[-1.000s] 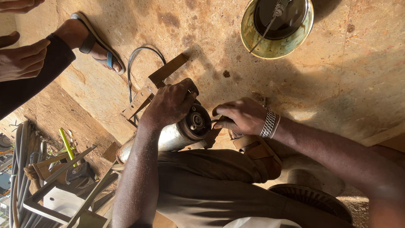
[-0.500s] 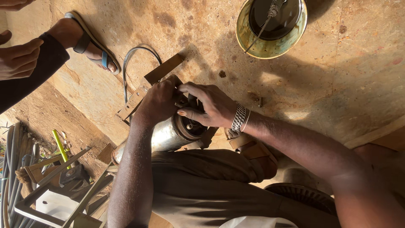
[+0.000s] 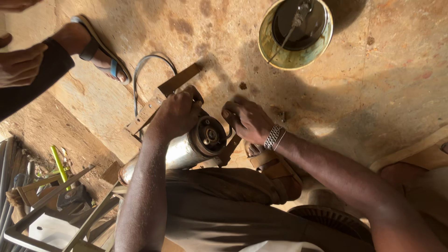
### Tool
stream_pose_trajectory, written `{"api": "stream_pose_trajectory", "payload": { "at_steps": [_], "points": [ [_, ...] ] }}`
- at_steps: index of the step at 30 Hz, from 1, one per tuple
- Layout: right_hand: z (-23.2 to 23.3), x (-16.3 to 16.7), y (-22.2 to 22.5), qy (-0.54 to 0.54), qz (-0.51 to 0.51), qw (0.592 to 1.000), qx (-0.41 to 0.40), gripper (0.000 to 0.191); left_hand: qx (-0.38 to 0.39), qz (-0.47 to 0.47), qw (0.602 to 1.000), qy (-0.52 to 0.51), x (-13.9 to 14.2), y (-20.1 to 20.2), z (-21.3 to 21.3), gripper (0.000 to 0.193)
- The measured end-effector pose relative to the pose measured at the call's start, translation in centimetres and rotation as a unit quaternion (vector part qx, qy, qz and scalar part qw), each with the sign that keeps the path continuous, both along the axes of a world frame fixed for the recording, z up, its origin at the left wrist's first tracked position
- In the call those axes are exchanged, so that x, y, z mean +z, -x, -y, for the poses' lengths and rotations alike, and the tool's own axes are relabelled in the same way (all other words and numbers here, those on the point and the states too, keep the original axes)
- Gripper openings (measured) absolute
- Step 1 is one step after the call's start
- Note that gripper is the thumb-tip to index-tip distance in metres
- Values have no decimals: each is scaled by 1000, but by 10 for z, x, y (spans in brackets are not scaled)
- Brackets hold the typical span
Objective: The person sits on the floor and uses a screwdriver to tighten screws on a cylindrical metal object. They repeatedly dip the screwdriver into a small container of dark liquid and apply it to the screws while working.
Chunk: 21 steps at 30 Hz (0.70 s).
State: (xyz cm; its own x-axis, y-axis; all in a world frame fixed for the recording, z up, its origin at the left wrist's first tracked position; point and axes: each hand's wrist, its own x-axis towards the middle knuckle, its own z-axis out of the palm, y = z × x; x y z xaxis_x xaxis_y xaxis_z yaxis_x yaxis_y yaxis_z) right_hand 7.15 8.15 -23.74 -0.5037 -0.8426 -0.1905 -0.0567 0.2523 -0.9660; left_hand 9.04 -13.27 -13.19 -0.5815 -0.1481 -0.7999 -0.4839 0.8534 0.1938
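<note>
— How is the light?
— Warm daylight falls on the concrete floor, brightest along the upper left of the frame; a bright patch lies right of centre.
— Shadows?
— A soft, broad one spreads below the round tin down to the hands.
— Sharpness?
— Centre crisp; the metal cylinder glints. The lower left corner is dim, cluttered.

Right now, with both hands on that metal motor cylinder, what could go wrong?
The cylinder lies on its side across the lap and a wood strip, steadied mostly by the left hand; it could roll off.

The right hand works beside the open end face, so its fingers might get pinched there.

A cable loops on the floor near another person's sandalled foot; a snag could tug the workpiece.
</note>
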Motion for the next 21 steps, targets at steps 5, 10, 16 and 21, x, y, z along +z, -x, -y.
{"api": "stream_pose_trajectory", "payload": {
  "at_steps": [5,10,16,21],
  "points": [
    [-33,0,-12,47,-29,998,16,21,15,-38,999,-27,1,-2,2,16],
    [-72,60,-32,-11,34,989,143,60,25,20,999,-1,2,-1,-1,15],
    [-61,78,-25,189,-91,976,53,31,13,0,1000,-8,2,3,-3,17],
    [3,58,11,51,-65,995,51,35,13,29,999,-18,1,1,4,20]
  ]
}}
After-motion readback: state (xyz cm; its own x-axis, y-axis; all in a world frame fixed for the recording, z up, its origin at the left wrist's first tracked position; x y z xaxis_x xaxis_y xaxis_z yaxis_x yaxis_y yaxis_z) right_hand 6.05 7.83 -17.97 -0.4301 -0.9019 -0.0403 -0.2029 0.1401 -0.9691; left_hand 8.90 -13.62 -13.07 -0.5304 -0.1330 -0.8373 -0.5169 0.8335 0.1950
